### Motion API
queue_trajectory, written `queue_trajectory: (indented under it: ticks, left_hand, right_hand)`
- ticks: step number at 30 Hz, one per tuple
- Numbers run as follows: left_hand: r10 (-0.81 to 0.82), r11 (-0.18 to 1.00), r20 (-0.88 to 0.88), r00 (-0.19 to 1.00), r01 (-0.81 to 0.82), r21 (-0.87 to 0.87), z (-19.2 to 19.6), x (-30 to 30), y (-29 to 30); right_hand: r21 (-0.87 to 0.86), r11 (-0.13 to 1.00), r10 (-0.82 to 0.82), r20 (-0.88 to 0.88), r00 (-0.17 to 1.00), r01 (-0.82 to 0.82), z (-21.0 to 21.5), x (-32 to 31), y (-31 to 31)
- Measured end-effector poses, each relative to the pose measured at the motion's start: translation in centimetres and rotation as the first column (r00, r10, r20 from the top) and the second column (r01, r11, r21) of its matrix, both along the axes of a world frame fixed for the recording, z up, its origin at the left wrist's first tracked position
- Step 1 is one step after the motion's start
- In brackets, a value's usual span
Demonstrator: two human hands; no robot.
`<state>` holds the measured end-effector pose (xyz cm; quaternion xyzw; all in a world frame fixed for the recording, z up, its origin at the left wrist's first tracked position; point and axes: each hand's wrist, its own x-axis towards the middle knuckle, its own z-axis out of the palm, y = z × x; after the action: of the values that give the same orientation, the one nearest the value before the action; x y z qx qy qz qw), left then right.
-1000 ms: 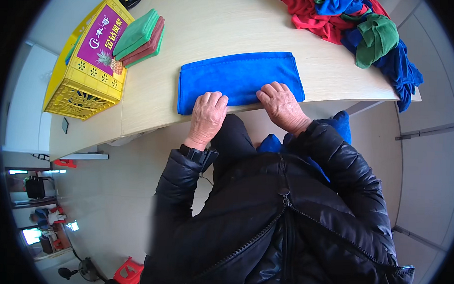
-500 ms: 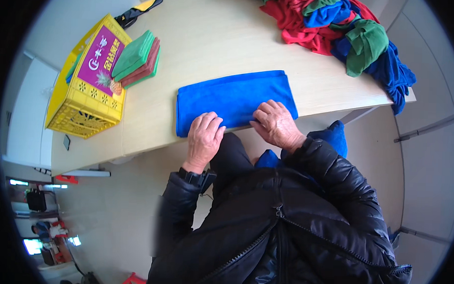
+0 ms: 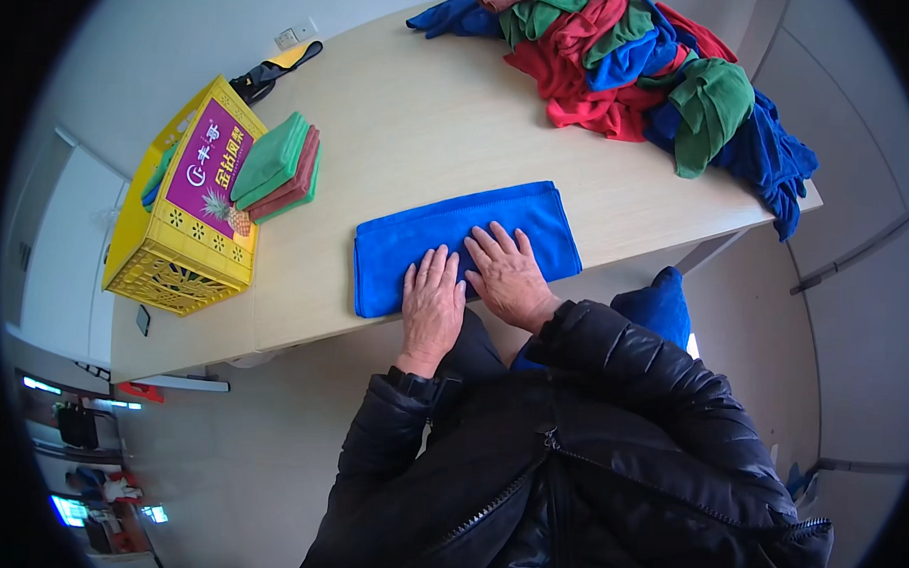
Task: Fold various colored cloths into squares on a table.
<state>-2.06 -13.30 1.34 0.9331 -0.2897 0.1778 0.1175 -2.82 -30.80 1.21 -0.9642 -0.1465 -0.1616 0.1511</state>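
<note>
Two hands (image 3: 433,313) (image 3: 512,286), palms down, on blue cloth (image 3: 380,256)

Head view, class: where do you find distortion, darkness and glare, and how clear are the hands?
Head view: edges of the white panels curve at right; corners go black; bright patches glare lower left; left hand, right hand and blue cloth look fairly sharp.

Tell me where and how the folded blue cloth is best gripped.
Likely by both short ends, one hand from each side: the folded blue cloth lies long and flat on the table, both ends uncovered; the left hand and right hand rest between them.
</note>
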Motion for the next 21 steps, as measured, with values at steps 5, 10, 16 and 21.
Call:
queue_trajectory:
  ticks: [5,10,16,21]
  left_hand:
    - [0.108,0.993,-0.038,0.993,-0.106,0.043,0.2,0.2,2.3]
    - [0.179,0.982,-0.044,0.983,-0.176,0.07,-0.7,0.9,6.2]
    - [0.305,0.949,-0.094,0.948,-0.311,-0.046,-2.3,1.3,11.0]
    - [0.412,0.911,0.109,0.905,-0.409,-0.049,-2.0,2.3,11.8]
  right_hand:
    - [-0.088,0.995,-0.063,-0.088,0.994,0.055,0.9,-0.6,-1.8]
    - [-0.113,0.986,-0.131,-0.061,0.99,0.123,0.2,-1.3,-6.0]
    - [-0.071,0.976,-0.21,-0.081,0.974,0.204,-0.6,-2.3,-9.3]
    - [-0.125,0.953,-0.259,0.14,0.956,0.276,-0.9,-1.2,-11.9]
